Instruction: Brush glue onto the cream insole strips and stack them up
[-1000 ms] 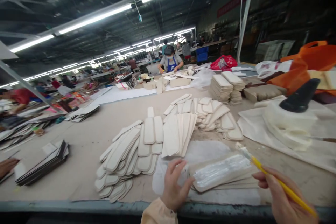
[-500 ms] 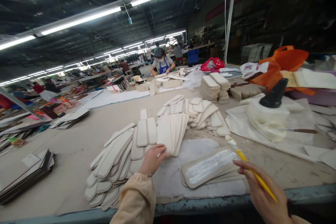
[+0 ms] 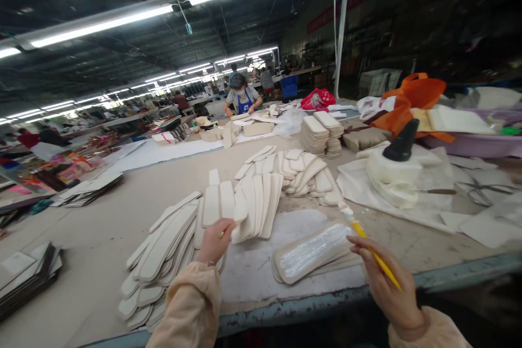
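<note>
My left hand pinches the near corner of a cream panel, which bends up from the fanned stack beneath it. In my right hand is a yellow-handled brush, its bristles coated in white and pointing away from me. Just left of the brush lies a rounded panel with glossy white paste streaked over it, on top of other panels. Overlapping panels spread out left of my left hand. A pale paper sheet lies under the pasted panel.
A white paste container with a black cone on it stands on plastic sheeting at right, near scissors. Neat panel stacks stand farther back. Dark-edged boards lie at left. Across the table a co-worker handles pieces.
My left hand has taken hold of the top panel's corner and bent it up. The brush stays above and right of the pasted panel. The view has shifted slightly.
</note>
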The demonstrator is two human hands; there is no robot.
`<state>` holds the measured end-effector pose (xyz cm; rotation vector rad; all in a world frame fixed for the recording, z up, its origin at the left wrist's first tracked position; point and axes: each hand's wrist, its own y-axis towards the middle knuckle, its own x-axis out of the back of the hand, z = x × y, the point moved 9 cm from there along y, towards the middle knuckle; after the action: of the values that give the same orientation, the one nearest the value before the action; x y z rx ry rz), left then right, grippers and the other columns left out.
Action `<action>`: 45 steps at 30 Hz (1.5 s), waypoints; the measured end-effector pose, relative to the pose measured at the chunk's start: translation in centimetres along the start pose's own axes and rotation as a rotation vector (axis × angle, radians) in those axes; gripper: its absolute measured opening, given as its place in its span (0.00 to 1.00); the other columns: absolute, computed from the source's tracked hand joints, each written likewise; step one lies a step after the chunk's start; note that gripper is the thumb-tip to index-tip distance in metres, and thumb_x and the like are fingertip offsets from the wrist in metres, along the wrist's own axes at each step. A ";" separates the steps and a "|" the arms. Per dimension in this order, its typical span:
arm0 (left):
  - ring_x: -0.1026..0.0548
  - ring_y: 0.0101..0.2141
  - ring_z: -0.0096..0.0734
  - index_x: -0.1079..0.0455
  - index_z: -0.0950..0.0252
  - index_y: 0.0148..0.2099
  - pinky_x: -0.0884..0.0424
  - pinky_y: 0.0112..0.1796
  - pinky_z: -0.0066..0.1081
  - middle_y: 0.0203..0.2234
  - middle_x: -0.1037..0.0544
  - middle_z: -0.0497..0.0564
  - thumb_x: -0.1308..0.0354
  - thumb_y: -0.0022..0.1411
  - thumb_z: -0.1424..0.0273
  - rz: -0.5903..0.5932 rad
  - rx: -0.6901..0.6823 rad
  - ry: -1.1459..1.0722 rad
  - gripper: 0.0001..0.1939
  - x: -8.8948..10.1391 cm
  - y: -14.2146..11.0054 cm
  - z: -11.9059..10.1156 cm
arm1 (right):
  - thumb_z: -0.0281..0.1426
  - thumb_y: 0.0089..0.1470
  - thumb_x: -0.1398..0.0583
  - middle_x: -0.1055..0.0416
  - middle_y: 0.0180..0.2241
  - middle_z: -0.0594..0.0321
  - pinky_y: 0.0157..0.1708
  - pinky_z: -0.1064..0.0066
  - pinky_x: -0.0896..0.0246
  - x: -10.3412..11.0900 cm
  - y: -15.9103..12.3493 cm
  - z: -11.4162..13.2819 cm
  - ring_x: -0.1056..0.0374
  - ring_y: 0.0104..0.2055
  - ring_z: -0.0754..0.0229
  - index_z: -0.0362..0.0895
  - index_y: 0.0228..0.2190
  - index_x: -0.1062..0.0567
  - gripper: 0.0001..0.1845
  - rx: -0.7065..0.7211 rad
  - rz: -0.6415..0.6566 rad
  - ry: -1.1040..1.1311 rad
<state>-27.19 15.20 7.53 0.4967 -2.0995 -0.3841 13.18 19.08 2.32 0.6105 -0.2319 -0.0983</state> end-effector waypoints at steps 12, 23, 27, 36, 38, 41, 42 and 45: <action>0.26 0.21 0.30 0.31 0.62 0.37 0.27 0.26 0.32 0.20 0.24 0.44 0.40 0.54 0.59 -0.166 0.473 -0.867 0.13 -3.5 -6.3 -8.8 | 0.42 0.59 0.45 0.32 0.52 0.53 0.44 0.55 0.31 -1.0 3.8 -1.6 0.28 0.46 0.53 0.49 0.41 0.35 0.12 -0.307 -0.033 0.451; 0.25 0.23 0.30 0.33 0.63 0.31 0.31 0.23 0.27 0.21 0.24 0.46 0.37 0.49 0.56 0.203 0.767 -0.880 0.16 -13.7 -11.2 -8.8 | 0.38 0.52 0.39 0.26 0.44 0.53 0.45 0.61 0.36 -0.7 5.1 -2.9 0.31 0.50 0.53 0.48 0.39 0.41 0.17 -0.298 -0.055 0.305; 0.39 0.14 0.20 0.36 0.64 0.25 0.45 0.17 0.22 0.11 0.33 0.41 0.40 0.51 0.59 0.266 0.755 -0.658 0.14 -14.1 -11.3 -7.0 | 0.38 0.52 0.39 0.26 0.42 0.55 0.44 0.61 0.36 -1.6 5.7 -2.7 0.28 0.42 0.55 0.47 0.38 0.36 0.14 -0.192 0.042 -0.017; 0.46 0.13 0.19 0.37 0.64 0.18 0.53 0.17 0.24 0.09 0.40 0.40 0.41 0.47 0.63 0.318 0.798 -0.525 0.14 -13.3 -9.4 -3.7 | 0.37 0.56 0.43 0.25 0.42 0.59 0.40 0.59 0.34 -4.8 4.5 -3.8 0.28 0.41 0.50 0.48 0.42 0.32 0.12 -0.092 0.252 -0.327; 0.46 0.13 0.19 0.38 0.64 0.17 0.53 0.17 0.24 0.08 0.41 0.40 0.42 0.47 0.63 0.335 0.801 -0.507 0.13 -13.6 -9.5 -3.3 | 0.36 0.56 0.44 0.25 0.42 0.58 0.39 0.60 0.34 -5.0 4.1 -4.0 0.28 0.40 0.50 0.47 0.42 0.33 0.12 -0.077 0.265 -0.356; 0.46 0.12 0.19 0.37 0.64 0.18 0.53 0.17 0.24 0.08 0.41 0.40 0.42 0.47 0.64 0.362 0.803 -0.478 0.12 -14.0 -9.8 -3.0 | 0.36 0.56 0.44 0.25 0.41 0.58 0.38 0.60 0.34 -5.1 3.7 -4.4 0.27 0.40 0.50 0.47 0.43 0.33 0.12 -0.075 0.274 -0.403; 0.46 0.12 0.20 0.37 0.64 0.18 0.53 0.17 0.24 0.08 0.40 0.40 0.42 0.47 0.64 0.369 0.802 -0.466 0.12 -14.2 -9.8 -3.0 | 0.36 0.56 0.44 0.25 0.41 0.58 0.38 0.60 0.33 -5.2 3.7 -4.5 0.27 0.40 0.50 0.47 0.42 0.33 0.12 -0.080 0.277 -0.416; 0.45 0.13 0.20 0.36 0.64 0.19 0.51 0.17 0.24 0.08 0.39 0.40 0.43 0.47 0.65 0.374 0.791 -0.417 0.10 -14.4 -9.8 -2.8 | 0.35 0.57 0.45 0.25 0.40 0.58 0.37 0.60 0.33 -5.4 3.6 -4.7 0.27 0.39 0.50 0.46 0.42 0.33 0.11 -0.080 0.292 -0.439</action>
<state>-15.68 13.41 -5.74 0.4728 -2.6509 0.6415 9.19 25.49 -0.41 0.4640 -0.7359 0.0416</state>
